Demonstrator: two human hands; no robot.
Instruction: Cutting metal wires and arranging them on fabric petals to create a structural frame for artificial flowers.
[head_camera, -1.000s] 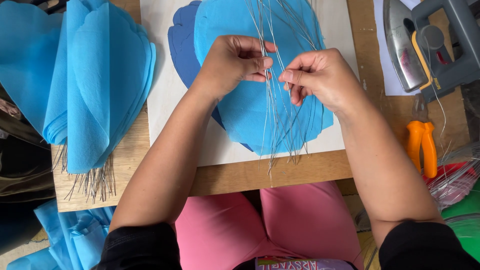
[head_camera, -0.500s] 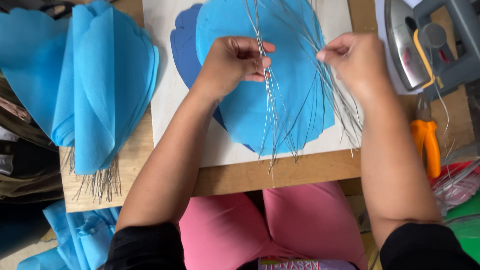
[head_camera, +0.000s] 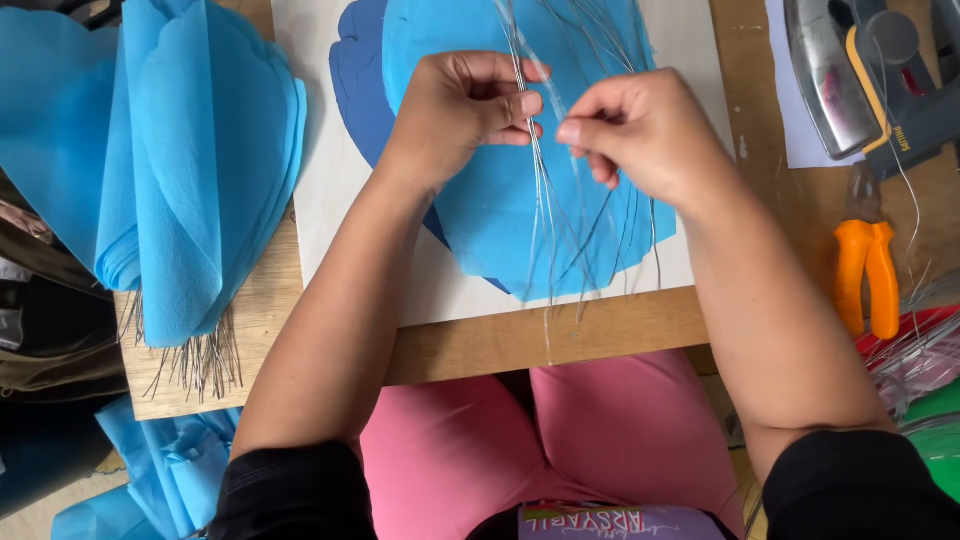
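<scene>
Both hands, left hand (head_camera: 465, 110) and right hand (head_camera: 640, 130), pinch thin wires (head_camera: 545, 200) above blue fabric (head_camera: 500, 210).

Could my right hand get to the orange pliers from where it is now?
Probably yes. The right hand pinches thin wires over the blue sheets, and the pliers lie uncovered on the table to its right, nothing between. It would likely have to release the wires first.

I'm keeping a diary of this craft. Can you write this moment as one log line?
left hand: pinching thin wires | right hand: fingertips on one wire | under them: blue fabric petals on white board | pliers: untouched
</scene>
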